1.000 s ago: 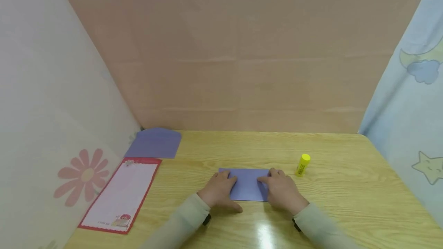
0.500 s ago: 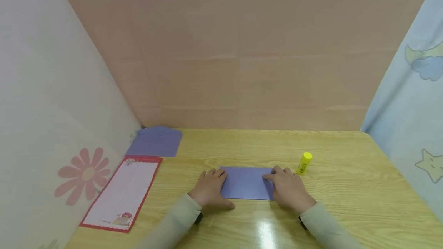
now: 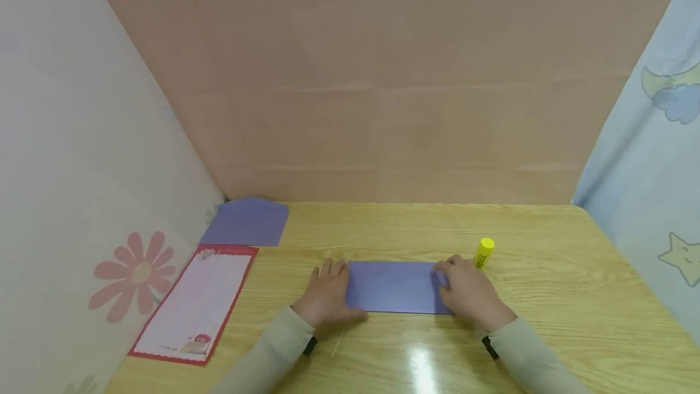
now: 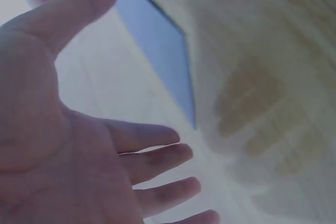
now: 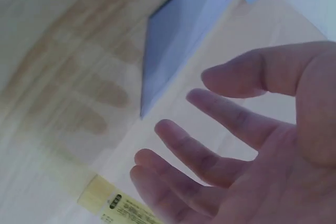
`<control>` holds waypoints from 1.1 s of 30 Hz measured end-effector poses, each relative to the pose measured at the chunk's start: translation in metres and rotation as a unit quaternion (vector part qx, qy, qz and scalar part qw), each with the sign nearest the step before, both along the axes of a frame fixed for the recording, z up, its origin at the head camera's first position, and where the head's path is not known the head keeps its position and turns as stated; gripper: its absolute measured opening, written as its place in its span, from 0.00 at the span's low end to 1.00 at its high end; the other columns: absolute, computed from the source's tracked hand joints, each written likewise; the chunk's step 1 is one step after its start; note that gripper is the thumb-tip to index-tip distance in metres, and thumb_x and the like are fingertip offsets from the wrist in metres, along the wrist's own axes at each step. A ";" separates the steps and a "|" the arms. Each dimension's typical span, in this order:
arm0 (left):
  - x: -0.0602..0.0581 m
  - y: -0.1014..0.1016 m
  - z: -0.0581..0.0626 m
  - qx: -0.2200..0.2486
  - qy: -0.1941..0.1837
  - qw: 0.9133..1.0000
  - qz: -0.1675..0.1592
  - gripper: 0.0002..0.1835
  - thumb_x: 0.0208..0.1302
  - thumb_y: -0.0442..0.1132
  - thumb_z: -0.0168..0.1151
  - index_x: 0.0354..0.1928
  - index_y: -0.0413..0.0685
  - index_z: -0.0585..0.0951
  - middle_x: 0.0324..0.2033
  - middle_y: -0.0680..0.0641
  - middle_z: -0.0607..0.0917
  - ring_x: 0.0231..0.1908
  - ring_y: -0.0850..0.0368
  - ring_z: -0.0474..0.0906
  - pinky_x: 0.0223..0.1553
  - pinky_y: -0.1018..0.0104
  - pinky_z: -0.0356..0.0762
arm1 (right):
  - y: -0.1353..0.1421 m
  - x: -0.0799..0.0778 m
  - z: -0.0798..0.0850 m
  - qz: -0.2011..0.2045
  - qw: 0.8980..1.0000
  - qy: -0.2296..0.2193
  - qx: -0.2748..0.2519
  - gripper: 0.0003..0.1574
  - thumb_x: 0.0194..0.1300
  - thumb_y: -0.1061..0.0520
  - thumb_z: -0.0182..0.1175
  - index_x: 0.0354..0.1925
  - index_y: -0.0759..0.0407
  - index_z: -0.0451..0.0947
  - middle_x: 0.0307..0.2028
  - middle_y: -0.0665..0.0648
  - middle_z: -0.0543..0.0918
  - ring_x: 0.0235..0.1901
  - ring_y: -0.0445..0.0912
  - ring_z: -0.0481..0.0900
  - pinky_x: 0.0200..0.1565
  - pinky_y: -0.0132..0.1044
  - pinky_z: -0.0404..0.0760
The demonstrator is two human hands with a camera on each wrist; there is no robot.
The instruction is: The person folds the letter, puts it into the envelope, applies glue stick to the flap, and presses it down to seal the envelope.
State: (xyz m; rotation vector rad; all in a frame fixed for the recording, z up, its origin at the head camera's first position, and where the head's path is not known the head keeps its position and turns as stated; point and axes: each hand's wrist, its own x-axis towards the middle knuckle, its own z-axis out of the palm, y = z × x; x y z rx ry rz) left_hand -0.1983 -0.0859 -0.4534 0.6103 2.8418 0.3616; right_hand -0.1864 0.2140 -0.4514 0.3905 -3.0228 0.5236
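Observation:
Flat on the table in front of me lies a purple envelope [image 3: 394, 287], its flap not showing in the head view. My left hand [image 3: 326, 297] is at its left edge, palm down, fingers straight and spread, thumb stretched along the near edge. At the right end, my right hand [image 3: 471, 293] overlaps the corner with loosely bent fingers. Both palms [image 4: 58, 156] and fingers show with nothing gripped in the wrist views. Just past the right fingers stands a yellow glue stick [image 3: 484, 253], its label also visible in the right wrist view.
A second purple envelope [image 3: 243, 227] lies at the back left corner by the patterned side curtain. Nearer me is a white sheet with a red border [image 3: 191, 303]. A brown paper wall [image 3: 377, 78] closes off the table's back edge.
The hands have drawn apart, left hand to the left and right hand to the right, uncovering more of the envelope. Fingers that lay over it now sit at its ends.

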 end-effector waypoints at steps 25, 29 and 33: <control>0.058 0.025 0.016 -0.025 -0.018 0.997 -0.067 0.45 0.60 0.61 0.66 0.71 0.39 0.69 0.69 0.36 0.68 0.68 0.37 0.65 0.61 0.45 0.73 | -0.048 0.030 0.000 0.072 0.996 -0.043 0.021 0.24 0.52 0.66 0.61 0.50 0.58 0.85 0.30 0.53 0.80 0.26 0.43 0.72 0.21 0.41 0.73; 0.060 0.024 0.017 -0.022 -0.022 0.997 -0.067 0.44 0.61 0.62 0.65 0.71 0.41 0.68 0.70 0.36 0.67 0.69 0.36 0.64 0.61 0.44 0.73 | -0.048 0.017 -0.002 0.049 0.997 -0.050 0.024 0.23 0.54 0.66 0.60 0.50 0.58 0.85 0.34 0.55 0.82 0.29 0.44 0.74 0.22 0.42 0.73; 0.060 0.024 0.017 -0.026 -0.008 0.997 -0.074 0.44 0.61 0.62 0.65 0.71 0.41 0.69 0.69 0.37 0.69 0.67 0.38 0.66 0.59 0.47 0.74 | -0.049 0.007 -0.001 0.033 0.998 -0.053 0.031 0.20 0.55 0.65 0.60 0.47 0.56 0.86 0.34 0.54 0.81 0.31 0.45 0.76 0.22 0.42 0.74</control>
